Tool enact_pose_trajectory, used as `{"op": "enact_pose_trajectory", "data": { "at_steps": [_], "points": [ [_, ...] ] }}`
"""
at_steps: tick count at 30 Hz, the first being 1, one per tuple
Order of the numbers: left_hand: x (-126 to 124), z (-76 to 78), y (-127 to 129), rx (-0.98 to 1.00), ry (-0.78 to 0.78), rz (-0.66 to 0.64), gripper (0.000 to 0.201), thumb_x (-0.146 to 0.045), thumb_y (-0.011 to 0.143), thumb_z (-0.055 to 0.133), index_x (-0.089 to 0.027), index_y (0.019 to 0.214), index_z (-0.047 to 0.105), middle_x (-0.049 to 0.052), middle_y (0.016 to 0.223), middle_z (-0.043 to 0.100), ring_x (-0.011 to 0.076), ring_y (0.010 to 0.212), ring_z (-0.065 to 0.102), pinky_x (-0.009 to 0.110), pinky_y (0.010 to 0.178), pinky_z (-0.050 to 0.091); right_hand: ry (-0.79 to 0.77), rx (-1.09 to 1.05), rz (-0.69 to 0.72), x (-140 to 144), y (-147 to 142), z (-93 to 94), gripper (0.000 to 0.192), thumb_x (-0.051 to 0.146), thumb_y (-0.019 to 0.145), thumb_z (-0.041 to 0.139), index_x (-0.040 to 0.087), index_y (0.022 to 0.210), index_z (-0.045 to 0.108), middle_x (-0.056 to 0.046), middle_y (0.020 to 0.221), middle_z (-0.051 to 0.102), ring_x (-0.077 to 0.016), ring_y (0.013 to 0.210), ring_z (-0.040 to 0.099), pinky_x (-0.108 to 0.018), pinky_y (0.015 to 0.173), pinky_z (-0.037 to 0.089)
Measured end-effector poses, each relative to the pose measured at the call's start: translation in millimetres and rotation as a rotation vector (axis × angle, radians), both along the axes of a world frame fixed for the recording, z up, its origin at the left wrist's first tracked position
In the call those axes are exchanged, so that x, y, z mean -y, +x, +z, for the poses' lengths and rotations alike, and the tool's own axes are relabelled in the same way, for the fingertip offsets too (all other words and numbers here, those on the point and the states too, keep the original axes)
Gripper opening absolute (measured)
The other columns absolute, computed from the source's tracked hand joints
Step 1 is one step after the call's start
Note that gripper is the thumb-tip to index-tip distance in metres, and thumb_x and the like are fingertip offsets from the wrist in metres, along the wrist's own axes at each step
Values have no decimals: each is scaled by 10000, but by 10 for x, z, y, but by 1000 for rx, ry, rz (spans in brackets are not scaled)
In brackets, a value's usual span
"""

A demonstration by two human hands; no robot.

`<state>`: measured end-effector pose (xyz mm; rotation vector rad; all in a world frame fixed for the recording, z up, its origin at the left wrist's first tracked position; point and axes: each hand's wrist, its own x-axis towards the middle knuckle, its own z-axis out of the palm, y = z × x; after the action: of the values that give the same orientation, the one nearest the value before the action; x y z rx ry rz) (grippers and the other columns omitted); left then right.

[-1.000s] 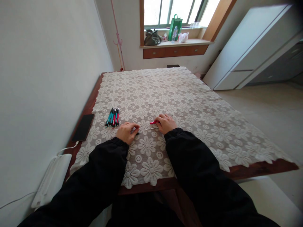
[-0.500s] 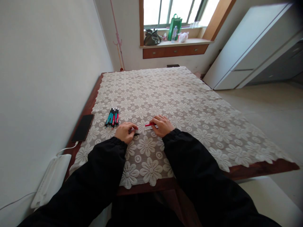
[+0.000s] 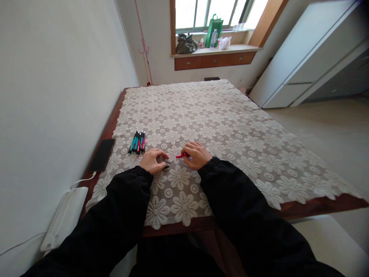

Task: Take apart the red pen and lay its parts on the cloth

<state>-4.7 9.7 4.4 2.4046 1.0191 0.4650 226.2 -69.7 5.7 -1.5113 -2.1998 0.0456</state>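
My right hand (image 3: pixel 196 155) is closed around a red pen barrel (image 3: pixel 181 156), whose end sticks out to the left past the fingertips. Facing it across a small gap, my left hand (image 3: pixel 152 161) rests low over the cloth with curved fingers. A small black pen part (image 3: pixel 166 167) shows at the left thumb tip; the grip on it is partly hidden. Just beyond the left hand lies a row of several pens (image 3: pixel 137 142) with teal, red and black bodies, side by side.
A lace tablecloth (image 3: pixel 184 177) covers the wooden table (image 3: pixel 178 230). Along the left edge lie a black phone (image 3: pixel 102 155) with a white cable and a white power strip (image 3: pixel 63 219) by the wall. Bags, including a green one (image 3: pixel 214 30), stand on the far windowsill.
The black part at my left thumb has shifted slightly nearer to me. The red barrel has turned a little in my right hand, and the pale strip below it no longer shows. The pen row stays put.
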Motion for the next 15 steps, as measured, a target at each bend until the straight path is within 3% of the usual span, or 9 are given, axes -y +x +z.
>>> {"op": "enact_pose_trajectory", "data": {
  "at_steps": [6, 15],
  "points": [
    [2, -63, 17, 4, 30, 40, 186, -187, 668, 647, -222, 823, 744, 24, 878, 668, 201, 891, 603, 326, 820, 489, -69, 33, 91, 23, -16, 39, 96, 158, 713, 557, 196, 797, 585, -39, 832, 616, -207, 860, 488, -350, 816, 301],
    [-35, 32, 54, -46, -19, 14, 137, -272, 674, 703, -228, 784, 771, 18, 811, 672, 165, 770, 600, 270, 706, 479, -91, 53, 122, 22, -13, 14, 112, 163, 709, 550, 198, 806, 596, -46, 836, 622, -219, 881, 484, -358, 824, 300]
  ]
}}
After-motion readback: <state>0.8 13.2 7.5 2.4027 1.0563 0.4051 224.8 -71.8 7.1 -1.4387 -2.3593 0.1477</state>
